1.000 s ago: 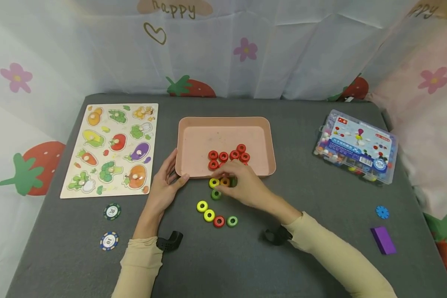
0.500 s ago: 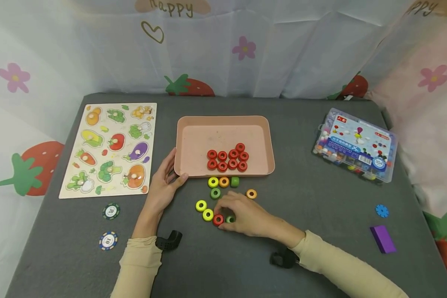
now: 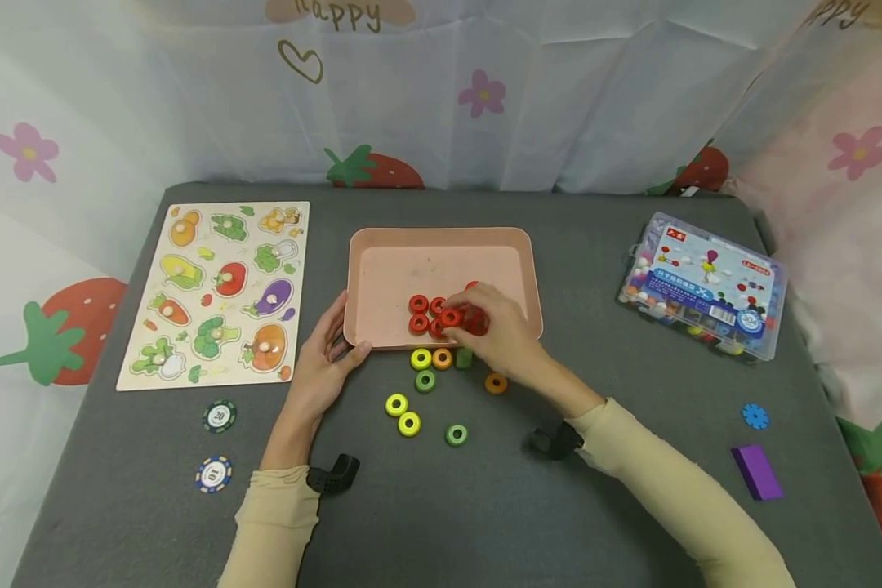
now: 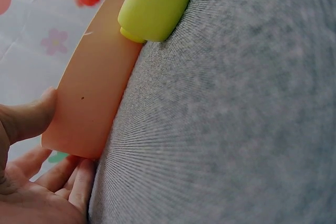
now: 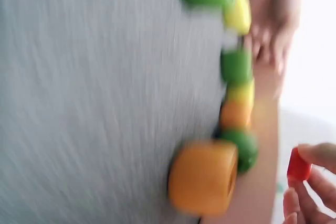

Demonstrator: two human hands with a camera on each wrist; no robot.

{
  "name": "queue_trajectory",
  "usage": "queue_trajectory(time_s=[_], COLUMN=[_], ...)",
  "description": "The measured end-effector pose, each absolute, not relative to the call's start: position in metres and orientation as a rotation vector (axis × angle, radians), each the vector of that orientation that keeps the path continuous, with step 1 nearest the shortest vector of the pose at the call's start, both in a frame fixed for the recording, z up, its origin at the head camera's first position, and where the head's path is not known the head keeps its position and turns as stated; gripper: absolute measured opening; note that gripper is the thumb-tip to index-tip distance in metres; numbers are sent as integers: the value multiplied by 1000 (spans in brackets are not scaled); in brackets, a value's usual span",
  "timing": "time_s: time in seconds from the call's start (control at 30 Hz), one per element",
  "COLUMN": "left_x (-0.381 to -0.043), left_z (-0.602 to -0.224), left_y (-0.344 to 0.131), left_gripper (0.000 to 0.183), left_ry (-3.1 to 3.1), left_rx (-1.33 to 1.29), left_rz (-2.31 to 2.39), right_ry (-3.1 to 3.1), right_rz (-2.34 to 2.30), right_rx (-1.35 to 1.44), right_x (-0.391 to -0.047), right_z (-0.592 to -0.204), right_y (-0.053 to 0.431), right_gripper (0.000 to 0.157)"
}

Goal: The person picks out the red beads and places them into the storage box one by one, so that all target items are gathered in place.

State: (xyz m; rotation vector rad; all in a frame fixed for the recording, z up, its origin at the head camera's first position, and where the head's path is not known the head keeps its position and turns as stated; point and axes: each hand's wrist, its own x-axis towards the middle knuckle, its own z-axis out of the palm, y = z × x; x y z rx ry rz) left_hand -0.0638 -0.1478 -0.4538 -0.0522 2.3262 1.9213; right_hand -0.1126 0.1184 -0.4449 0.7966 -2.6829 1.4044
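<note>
In the head view my right hand [image 3: 501, 333] is over the front right of the pink tray [image 3: 391, 273], pinching a red ring bead [image 3: 451, 318]. The right wrist view has this red bead [image 5: 299, 166] between thumb and fingers. Several red beads [image 3: 418, 304] lie in the tray, partly hidden by this hand. My left hand [image 3: 318, 371] holds the tray's front left corner. In the left wrist view its thumb lies against the tray wall [image 4: 92, 87], with the fingers round the corner.
Yellow [image 3: 408, 424], green [image 3: 456, 435] and orange beads [image 3: 496, 383] lie before the tray. Left are a vegetable puzzle board [image 3: 220, 327] and two poker chips [image 3: 214, 474]. Right are a clear case [image 3: 706, 286], a blue disc [image 3: 755, 416] and a purple block [image 3: 756, 472].
My right hand went from the tray down to the red bead on the table, took it and brought it back over the tray. The left hand stays at the tray's corner.
</note>
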Motion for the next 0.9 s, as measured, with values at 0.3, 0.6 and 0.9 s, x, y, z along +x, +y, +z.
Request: queue_trajectory(time_s=[0.3, 0.6, 0.9], left_x=[-64, -67, -64], left_z=[-464, -481, -476], left_y=[-150, -153, -150], left_gripper=[79, 79, 78], left_ry=[2324, 2323, 2249], left_rx=[-79, -35, -145], left_rz=[1924, 1975, 1984], right_ry=[-2796, -2834, -2834], right_rz=[1343, 1370, 1378], right_rx=[492, 464, 464], right_x=[-156, -166, -165], right_z=[-457, -463, -463], right_y=[116, 114, 115], right_gripper=[32, 34, 33])
